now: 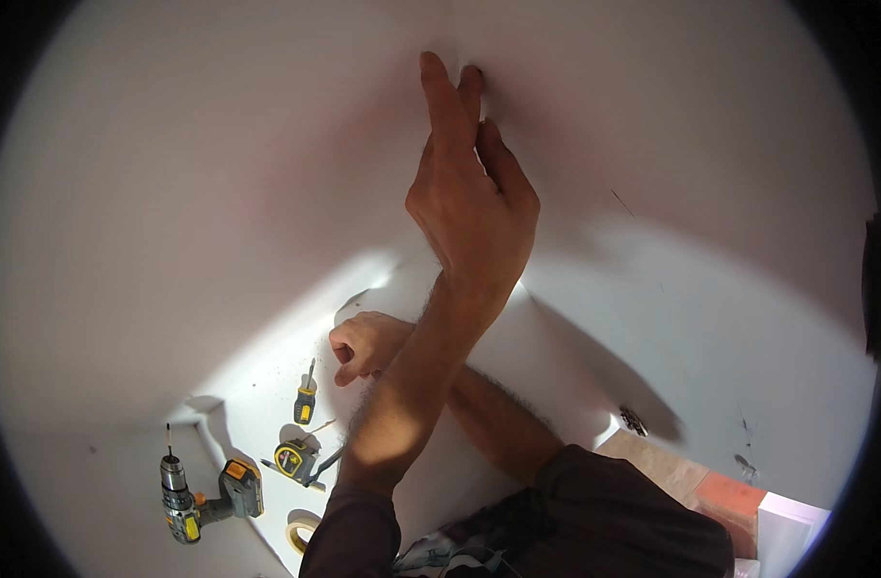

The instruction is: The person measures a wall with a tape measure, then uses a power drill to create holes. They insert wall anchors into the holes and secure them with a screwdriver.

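Note:
My left hand (474,207) reaches up into the corner where two white walls (219,144) meet. Its fingers are stretched out and apart, with the fingertips at the wall; a small dark spot shows beside one of them, too small to name. Beneath that forearm my right arm crosses over to the left. The right hand (368,345) is curled closed above the white surface (258,405), and whatever may be inside it is hidden. Closest to it lies a yellow and black screwdriver (306,403), its shaft pointing away from me.
Left of my arms lie a tape measure (292,459), a dark pen-like stick (325,465) and a roll of tape (299,533). A cordless drill (182,501) with a bit lies at lower left. Small dark pieces (633,420) sit at right, near a reddish block (727,501).

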